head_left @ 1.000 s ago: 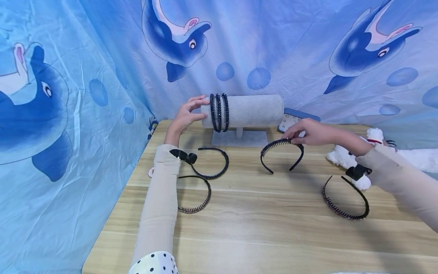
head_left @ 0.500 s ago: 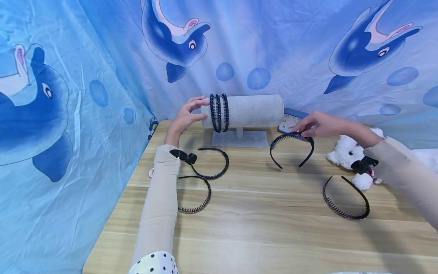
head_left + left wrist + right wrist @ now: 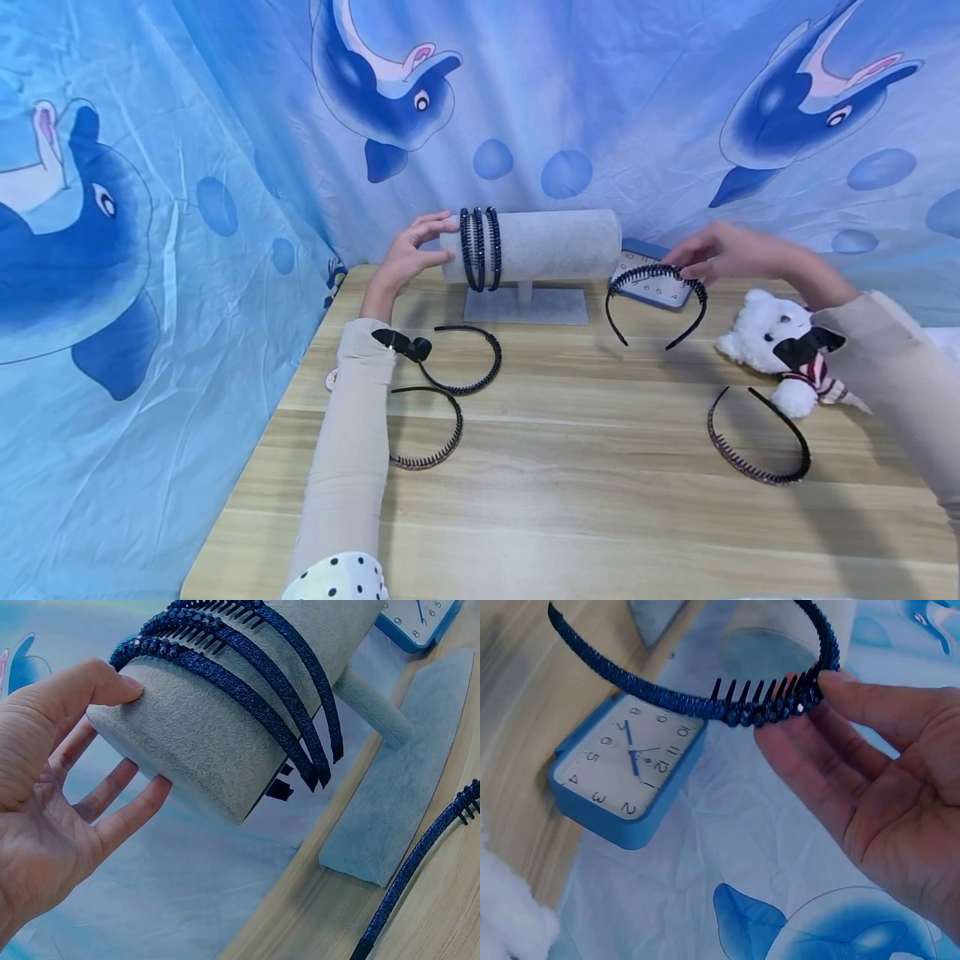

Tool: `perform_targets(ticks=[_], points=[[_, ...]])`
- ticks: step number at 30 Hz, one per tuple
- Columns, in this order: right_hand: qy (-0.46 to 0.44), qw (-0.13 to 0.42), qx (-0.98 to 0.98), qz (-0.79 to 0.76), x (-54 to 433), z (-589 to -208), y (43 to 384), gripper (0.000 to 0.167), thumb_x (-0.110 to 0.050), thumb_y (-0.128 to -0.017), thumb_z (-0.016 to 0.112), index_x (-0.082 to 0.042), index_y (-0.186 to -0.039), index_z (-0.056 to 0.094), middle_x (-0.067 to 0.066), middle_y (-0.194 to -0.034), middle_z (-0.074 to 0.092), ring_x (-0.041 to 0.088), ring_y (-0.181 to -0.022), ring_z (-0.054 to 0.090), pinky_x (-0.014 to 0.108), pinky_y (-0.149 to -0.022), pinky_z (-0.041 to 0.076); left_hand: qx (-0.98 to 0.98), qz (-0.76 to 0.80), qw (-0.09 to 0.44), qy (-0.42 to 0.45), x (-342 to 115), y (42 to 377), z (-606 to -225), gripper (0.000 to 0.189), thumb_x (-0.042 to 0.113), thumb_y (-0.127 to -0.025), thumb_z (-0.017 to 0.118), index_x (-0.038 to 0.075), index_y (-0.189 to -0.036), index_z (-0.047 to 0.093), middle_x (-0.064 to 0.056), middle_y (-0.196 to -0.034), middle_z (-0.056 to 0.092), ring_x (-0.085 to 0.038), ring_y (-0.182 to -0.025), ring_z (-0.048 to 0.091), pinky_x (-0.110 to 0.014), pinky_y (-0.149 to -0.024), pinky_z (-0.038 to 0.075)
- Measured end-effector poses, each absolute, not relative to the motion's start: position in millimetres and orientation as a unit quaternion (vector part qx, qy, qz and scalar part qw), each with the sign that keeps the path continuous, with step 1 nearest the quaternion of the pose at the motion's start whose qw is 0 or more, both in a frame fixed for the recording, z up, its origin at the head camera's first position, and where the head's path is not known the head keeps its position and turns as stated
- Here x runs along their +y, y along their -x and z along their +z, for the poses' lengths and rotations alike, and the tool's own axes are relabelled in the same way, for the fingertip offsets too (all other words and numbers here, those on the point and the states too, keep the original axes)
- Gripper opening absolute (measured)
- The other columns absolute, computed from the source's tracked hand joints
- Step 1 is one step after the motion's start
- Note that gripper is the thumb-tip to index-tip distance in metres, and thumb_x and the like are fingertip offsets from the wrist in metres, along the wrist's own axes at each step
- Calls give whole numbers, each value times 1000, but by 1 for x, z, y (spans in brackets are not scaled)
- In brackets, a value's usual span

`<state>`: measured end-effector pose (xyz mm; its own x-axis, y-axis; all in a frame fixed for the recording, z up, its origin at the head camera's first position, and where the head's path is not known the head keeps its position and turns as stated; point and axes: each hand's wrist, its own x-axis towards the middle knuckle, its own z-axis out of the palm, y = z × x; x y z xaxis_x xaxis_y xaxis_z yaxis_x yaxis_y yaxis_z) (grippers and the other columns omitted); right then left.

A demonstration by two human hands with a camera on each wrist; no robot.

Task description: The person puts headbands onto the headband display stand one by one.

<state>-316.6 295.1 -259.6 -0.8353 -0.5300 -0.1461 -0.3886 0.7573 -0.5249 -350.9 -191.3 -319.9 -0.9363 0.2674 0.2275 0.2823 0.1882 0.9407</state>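
The navy beaded headband (image 3: pixel 757 714) had moved rightward and up the head view to overlap the blue-framed clock (image 3: pixel 592 795), still apart from the velvet headband stand (image 3: pixel 558 243). The right hand (image 3: pixel 738 254) pinched its crown, tips downward. Left of it, the left hand (image 3: pixel 408 250) held the stand's end between thumb and fingers, beside three mounted headbands (image 3: pixel 478 250).
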Motion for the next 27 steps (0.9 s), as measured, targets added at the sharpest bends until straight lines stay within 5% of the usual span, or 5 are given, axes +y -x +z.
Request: perform_targets(ticks=[27], points=[[182, 64, 951, -241, 293, -244, 318, 32, 0, -97, 61, 8, -127, 65, 27, -107, 73, 7, -75, 68, 32, -63, 63, -769, -616, 12, 171, -196, 370, -337, 52, -5, -86, 73, 2, -136, 61, 1, -162, 39, -27, -145, 41, -43, -116, 46]])
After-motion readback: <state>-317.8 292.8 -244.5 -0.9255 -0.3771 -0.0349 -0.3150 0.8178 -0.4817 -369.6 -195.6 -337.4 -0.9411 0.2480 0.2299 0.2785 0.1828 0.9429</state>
